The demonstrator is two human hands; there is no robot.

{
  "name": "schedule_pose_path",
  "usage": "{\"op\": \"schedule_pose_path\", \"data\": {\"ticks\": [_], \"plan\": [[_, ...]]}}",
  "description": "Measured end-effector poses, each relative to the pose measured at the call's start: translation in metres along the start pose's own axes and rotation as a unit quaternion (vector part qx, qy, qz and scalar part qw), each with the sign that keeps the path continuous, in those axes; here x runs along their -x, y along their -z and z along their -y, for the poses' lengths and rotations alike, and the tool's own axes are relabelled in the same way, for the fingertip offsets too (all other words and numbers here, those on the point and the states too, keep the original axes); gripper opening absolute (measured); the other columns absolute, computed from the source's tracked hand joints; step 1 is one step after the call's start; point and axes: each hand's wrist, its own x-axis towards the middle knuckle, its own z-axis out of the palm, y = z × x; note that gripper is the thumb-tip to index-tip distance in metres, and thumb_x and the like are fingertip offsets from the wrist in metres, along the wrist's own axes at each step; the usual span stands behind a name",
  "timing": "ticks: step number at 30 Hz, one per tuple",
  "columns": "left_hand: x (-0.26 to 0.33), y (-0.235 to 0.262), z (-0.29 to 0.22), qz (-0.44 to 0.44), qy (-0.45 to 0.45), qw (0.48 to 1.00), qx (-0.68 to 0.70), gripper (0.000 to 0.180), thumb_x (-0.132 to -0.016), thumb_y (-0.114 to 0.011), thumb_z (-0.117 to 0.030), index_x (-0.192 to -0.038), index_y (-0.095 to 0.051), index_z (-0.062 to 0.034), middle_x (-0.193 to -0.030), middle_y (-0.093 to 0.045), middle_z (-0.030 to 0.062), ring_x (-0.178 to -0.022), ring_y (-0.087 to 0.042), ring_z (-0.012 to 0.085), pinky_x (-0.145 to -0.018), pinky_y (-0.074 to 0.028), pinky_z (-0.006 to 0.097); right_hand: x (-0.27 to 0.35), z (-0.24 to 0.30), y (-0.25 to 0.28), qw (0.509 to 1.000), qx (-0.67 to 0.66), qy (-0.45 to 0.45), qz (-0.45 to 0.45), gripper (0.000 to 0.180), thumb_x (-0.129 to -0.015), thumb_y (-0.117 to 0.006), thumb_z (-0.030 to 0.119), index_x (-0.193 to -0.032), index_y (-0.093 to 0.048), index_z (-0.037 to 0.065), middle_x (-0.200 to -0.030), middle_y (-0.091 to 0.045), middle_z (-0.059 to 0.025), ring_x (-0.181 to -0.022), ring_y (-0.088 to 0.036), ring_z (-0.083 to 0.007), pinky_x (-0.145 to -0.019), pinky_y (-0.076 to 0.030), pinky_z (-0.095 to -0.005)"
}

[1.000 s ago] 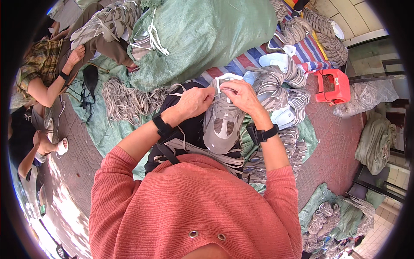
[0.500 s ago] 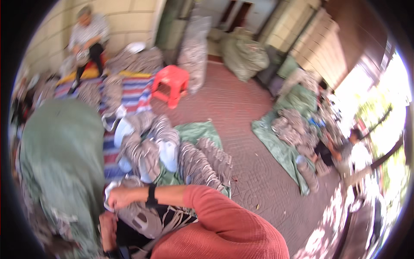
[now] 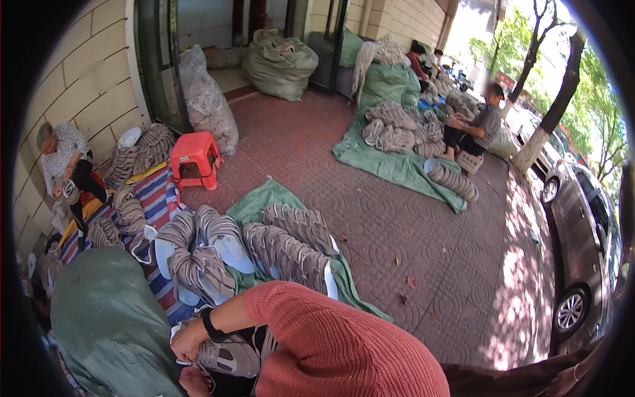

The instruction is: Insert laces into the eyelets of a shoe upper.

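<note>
A grey-beige shoe upper (image 3: 238,357) lies over dark cloth at the bottom of the view, below the red knitted sleeve of my right arm. My right hand (image 3: 188,341), a black band at its wrist, is closed on the white-edged end of this upper. Just beneath it, my left hand (image 3: 194,382) has its fingers curled close to the same end; what they hold is hidden. A thin pale cord loops beside the left fingers. Left of both hands bulges a green sack (image 3: 109,324).
Nested stacks of shoe uppers (image 3: 284,251) lie ahead on green cloth and a striped sheet (image 3: 159,198). A red stool (image 3: 195,159) stands beyond. A seated person (image 3: 66,159) is at left, another (image 3: 479,126) at right by a green sheet (image 3: 397,169). A car (image 3: 582,238) stands far right.
The view has swung to the right, bringing the car and trees into sight. My hands stay at the shoe upper, the right one slightly lower on it. At lower right another person's hand has appeared.
</note>
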Motion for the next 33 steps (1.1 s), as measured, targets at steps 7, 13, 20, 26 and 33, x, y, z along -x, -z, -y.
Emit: {"op": "schedule_pose_path", "data": {"ticks": [7, 13, 20, 26, 33], "plan": [[0.051, -0.01, -0.064, -0.028, -0.203, 0.972, -0.117, 0.017, -0.085, -0.06, -0.016, -0.083, -0.05, -0.0027, -0.087, -0.057, 0.0109, -0.068, -0.059, 0.0208, -0.054, -0.045, 0.03, -0.01, -0.001, 0.005, 0.994, -0.055, -0.035, 0.091, 0.024, -0.064, -0.068, 0.018, -0.084, -0.07, 0.004, -0.076, -0.067, -0.0097, -0.07, -0.061, -0.0203, -0.064, -0.047, -0.0371], [0.089, -0.016, -0.095, -0.019, -0.251, 0.848, -0.467, 0.022, -0.078, -0.062, -0.014, -0.097, -0.058, -0.0021, -0.134, -0.045, 0.0161, -0.09, -0.06, 0.0399, -0.067, -0.05, 0.047, 0.013, -0.005, -0.004, 0.838, -0.538, 0.091, 0.012, 0.025, -0.076, -0.07, 0.013, -0.097, -0.064, 0.001, -0.087, -0.064, -0.005, -0.081, -0.06, -0.0108, -0.069, -0.049, -0.0282], [0.068, -0.018, -0.107, -0.069, -0.243, 0.959, -0.13, 0.009, -0.084, -0.055, -0.005, -0.091, -0.056, 0.0011, -0.101, -0.054, 0.0115, -0.097, -0.052, 0.0276, -0.085, -0.041, 0.031, 0.069, 0.006, 0.075, 0.689, -0.705, -0.092, -0.145, 0.02, -0.086, -0.057, 0.012, -0.1, -0.06, -0.002, -0.074, -0.057, -0.0015, -0.057, -0.046, -0.0052, -0.044, -0.031, -0.017], [0.071, -0.015, -0.123, -0.125, -0.204, 0.968, -0.078, 0.005, -0.082, -0.057, -0.004, -0.084, -0.061, -0.0013, -0.101, -0.054, 0.0084, -0.099, -0.05, 0.0248, -0.089, -0.038, 0.033, 0.141, -0.092, 0.217, 0.595, -0.708, -0.123, -0.358, 0.026, -0.091, -0.047, 0.01, -0.111, -0.057, -0.003, -0.096, -0.063, -0.0083, -0.059, -0.044, -0.0109, -0.052, -0.033, -0.0236], [0.061, -0.056, -0.104, -0.185, -0.202, 0.956, -0.106, 0.016, -0.08, -0.053, 0.004, -0.093, -0.059, -0.0038, -0.09, -0.051, 0.0092, -0.079, -0.052, 0.0251, -0.068, -0.043, 0.031, 0.195, -0.092, 0.289, 0.597, -0.517, -0.264, -0.554, 0.025, -0.096, -0.039, 0.012, -0.107, -0.058, 0.002, -0.096, -0.065, -0.0039, -0.064, -0.04, -0.0116, -0.058, -0.031, -0.0233]]}}
